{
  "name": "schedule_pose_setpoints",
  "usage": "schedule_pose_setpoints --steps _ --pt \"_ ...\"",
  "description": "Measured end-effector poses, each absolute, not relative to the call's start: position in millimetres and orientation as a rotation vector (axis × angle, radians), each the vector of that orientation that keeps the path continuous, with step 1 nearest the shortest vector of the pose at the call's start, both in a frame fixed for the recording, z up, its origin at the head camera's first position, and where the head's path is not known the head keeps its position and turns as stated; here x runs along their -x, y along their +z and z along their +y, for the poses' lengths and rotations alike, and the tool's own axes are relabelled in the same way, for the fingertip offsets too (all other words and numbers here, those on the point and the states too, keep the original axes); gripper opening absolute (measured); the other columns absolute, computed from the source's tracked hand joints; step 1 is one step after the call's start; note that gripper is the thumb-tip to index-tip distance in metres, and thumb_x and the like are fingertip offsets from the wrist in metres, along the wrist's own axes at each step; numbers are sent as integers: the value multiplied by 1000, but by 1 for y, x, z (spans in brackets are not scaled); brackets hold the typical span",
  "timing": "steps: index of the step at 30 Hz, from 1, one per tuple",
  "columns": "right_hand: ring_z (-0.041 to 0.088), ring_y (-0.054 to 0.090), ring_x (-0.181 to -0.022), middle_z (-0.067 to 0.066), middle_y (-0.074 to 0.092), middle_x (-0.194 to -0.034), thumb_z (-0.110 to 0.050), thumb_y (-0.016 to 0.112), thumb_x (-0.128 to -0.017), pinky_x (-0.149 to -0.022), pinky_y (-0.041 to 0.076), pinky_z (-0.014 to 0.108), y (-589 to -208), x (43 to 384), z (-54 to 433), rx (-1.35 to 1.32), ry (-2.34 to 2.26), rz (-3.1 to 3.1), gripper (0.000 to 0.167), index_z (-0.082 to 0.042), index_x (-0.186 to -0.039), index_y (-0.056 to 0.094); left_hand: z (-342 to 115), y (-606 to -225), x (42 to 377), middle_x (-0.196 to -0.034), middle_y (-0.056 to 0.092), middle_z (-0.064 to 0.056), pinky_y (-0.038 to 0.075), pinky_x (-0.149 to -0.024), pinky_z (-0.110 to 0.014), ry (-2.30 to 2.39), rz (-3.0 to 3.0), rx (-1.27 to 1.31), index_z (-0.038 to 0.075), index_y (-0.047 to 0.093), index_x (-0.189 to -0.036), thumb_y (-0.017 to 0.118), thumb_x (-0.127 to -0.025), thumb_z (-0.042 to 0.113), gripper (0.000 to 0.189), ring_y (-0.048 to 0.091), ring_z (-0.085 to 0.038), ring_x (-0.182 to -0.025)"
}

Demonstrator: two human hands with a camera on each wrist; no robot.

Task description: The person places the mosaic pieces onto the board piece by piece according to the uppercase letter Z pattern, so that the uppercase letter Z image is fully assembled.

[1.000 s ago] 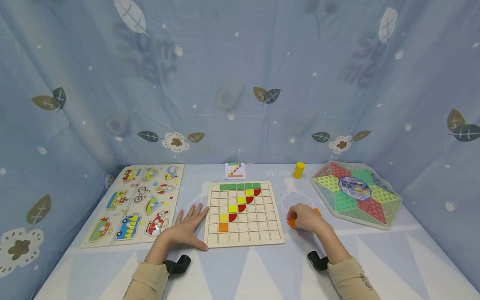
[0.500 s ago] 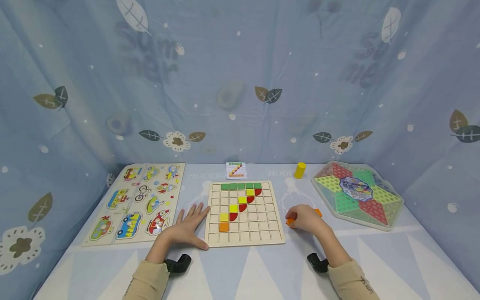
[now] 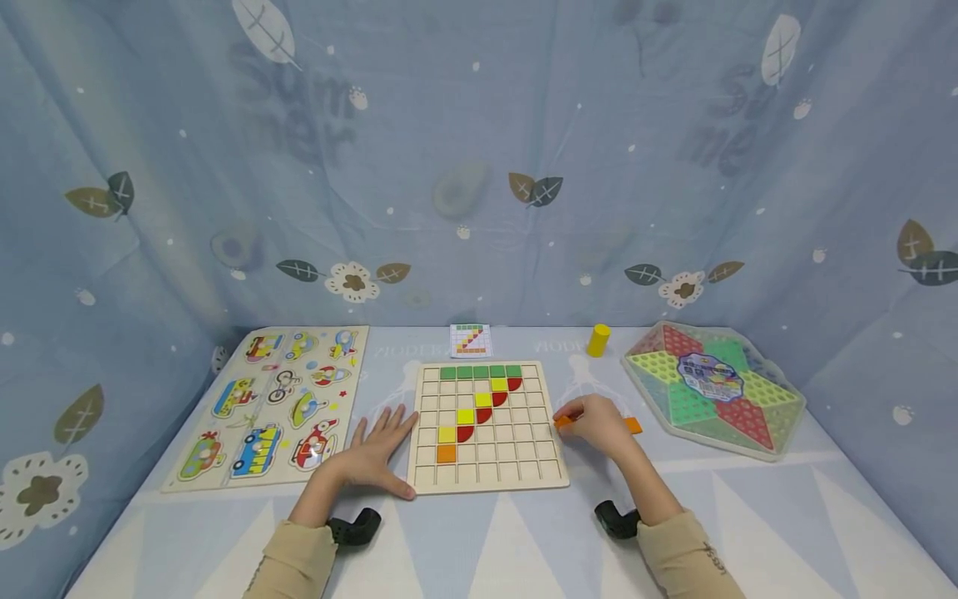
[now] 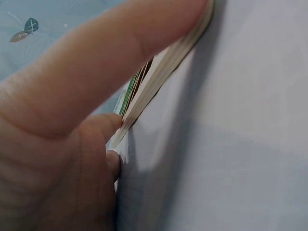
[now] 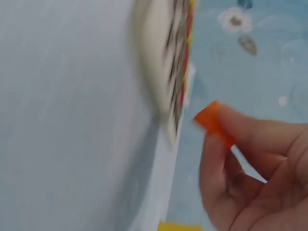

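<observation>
A wooden grid board [image 3: 516, 453] lies flat in the middle of the table. Green squares [image 3: 481, 372] fill part of its top row, yellow squares [image 3: 466, 417] and red quarter-round pieces [image 3: 484, 413] step down diagonally, and one orange square [image 3: 446, 453] sits at lower left. My left hand [image 3: 372, 456] is spread with fingers straight, thumb and fingertips touching the board's left edge. Just off the right edge, my right hand [image 3: 596, 423] pinches an orange square tile [image 5: 211, 119] between thumb and fingers. Another orange piece [image 3: 633, 425] lies on the table behind that hand.
A vehicle puzzle board [image 3: 299, 408] lies at left. Behind the grid board is a small pattern card [image 3: 470, 341]. A yellow cylinder [image 3: 598, 341] stands at back right, beside a star-patterned game box [image 3: 711, 387]. A blue leaf-print curtain [image 3: 464, 166] hangs behind.
My right hand has lifted the orange tile and carried it left toward the board's right edge, uncovering more of the orange piece behind it. The left hand stays in place.
</observation>
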State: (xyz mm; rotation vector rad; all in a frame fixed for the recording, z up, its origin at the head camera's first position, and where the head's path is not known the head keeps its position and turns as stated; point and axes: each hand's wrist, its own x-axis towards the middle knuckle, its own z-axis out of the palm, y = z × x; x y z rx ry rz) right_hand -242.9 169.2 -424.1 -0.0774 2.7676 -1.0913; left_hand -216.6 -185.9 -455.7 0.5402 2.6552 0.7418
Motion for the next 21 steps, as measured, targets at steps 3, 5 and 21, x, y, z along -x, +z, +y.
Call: schedule_pose_setpoints --steps 3,5,21 --pt "16 57 -73 7 61 -86 -2 71 -76 -66 52 30 -421 244 152 66 -1347 2614 13 -4 -89 72 -186 -455 217 -153 3 -20 -11 -106 -60 742 2653 -541 6 17 -148 80 -58 51 119 -6 -40 -139" --pt "16 58 -71 6 61 -84 -4 70 -77 -64 53 28 -420 244 139 74 -1431 2527 11 -4 -89 71 -186 -455 216 -153 3 -21 -11 -106 -60 743 2653 -543 5 17 -148 81 -58 50 119 -6 -40 -139" --pt "12 50 -66 -5 60 -66 -7 76 -73 -60 42 23 -435 246 54 520 -1049 2614 8 -12 -71 70 -186 -455 217 -153 3 -20 -11 -106 -60 736 2656 -545 6 17 -148 80 -58 51 118 -6 -40 -139"
